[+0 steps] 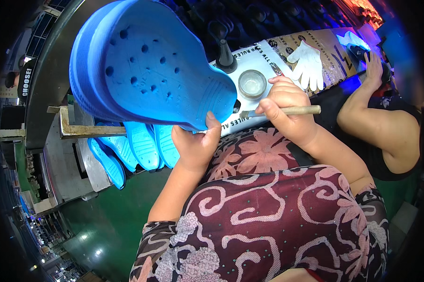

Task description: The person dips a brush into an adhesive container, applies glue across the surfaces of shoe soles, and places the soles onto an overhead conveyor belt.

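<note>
My left hand (198,143) grips the near edge of a large blue foam clog (151,61) with round holes, its thumb on top of the rim. The clog is tilted up close to the camera; the fingers beneath are hidden. In my right hand (289,110) is a brush (306,110) with a pale wooden handle, held between thumb and fingers. Its tip points left, beside the clog's narrow end; I cannot tell whether they touch. Just beyond my right hand stands a round glass jar (252,84) holding something pale and translucent.
White printed sheeting (268,61) covers the bench. A dark cone-shaped object (226,57) stands behind the jar, and a white glove (308,63) lies farther right. More blue clogs (143,145) rest below the held one. A co-worker's arm (367,113) reaches in at right.
</note>
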